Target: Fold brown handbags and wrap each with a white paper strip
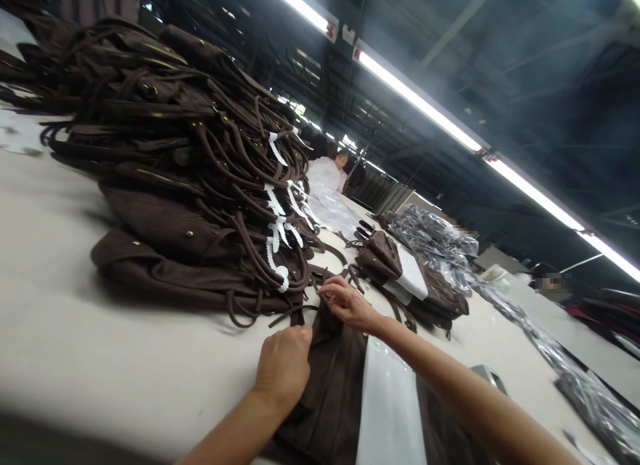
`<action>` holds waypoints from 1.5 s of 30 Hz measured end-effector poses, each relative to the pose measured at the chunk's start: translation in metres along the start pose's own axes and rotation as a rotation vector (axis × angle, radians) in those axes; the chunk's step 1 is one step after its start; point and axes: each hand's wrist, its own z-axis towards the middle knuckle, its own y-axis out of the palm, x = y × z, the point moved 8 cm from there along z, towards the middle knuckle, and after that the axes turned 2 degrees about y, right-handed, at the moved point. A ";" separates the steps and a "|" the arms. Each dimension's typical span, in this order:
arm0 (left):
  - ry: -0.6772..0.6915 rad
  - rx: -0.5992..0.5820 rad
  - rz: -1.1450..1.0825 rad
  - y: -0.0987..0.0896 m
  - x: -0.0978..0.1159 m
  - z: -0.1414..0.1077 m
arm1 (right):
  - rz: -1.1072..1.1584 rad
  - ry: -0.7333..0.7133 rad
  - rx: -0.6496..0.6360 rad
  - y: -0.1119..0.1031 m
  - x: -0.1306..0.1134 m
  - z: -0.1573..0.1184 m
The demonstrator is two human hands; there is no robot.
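A dark brown bag (pixel 333 378) lies on the pale table in front of me, with a white sheet (pixel 391 405) wrapped across it. My left hand (pixel 285 361) is closed at the bag's upper left edge, its fingers curled round the brown material. At the bag's top edge, near its thin straps, my right hand (pixel 349 305) has its fingers bent, with thumb and index close together on a part too small to name. Beyond my hands run the bag's cord-like handles (pixel 334 255).
On the left rises a tall pile of brown bags (pixel 165 205) with white tags. Another wrapped bag (pixel 383 255) and plastic-covered bags (pixel 433 235) lie at the right. A person (pixel 333 171) is at the far end of the pale table (pixel 125 378).
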 end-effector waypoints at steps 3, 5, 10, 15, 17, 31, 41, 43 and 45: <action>0.035 0.026 0.050 -0.001 0.012 -0.006 | 0.008 -0.033 -0.245 0.016 -0.013 -0.004; 0.033 0.090 0.036 -0.003 0.008 -0.005 | -0.071 -0.031 -0.360 0.026 -0.012 -0.011; -0.106 -0.044 -0.356 0.025 -0.032 0.017 | -0.184 -0.091 -0.380 0.033 -0.009 -0.030; -0.122 -0.132 -0.527 0.046 -0.049 0.040 | -0.415 -0.163 -0.392 0.034 -0.008 -0.039; -0.131 -0.121 -0.570 0.048 -0.050 0.042 | -0.455 -0.204 -0.377 0.033 -0.009 -0.035; -0.189 0.085 -0.670 0.022 -0.054 0.022 | -0.532 -0.260 -0.180 0.017 -0.007 -0.037; -0.087 0.025 -0.767 0.018 -0.045 -0.004 | -0.363 -0.225 -0.296 0.017 -0.005 -0.022; -0.161 -0.143 -0.911 0.034 -0.045 -0.004 | -0.505 -0.283 -0.273 0.018 -0.011 -0.024; -0.210 -0.298 -1.153 0.047 -0.039 -0.004 | -0.672 -0.377 -0.211 0.016 -0.016 -0.029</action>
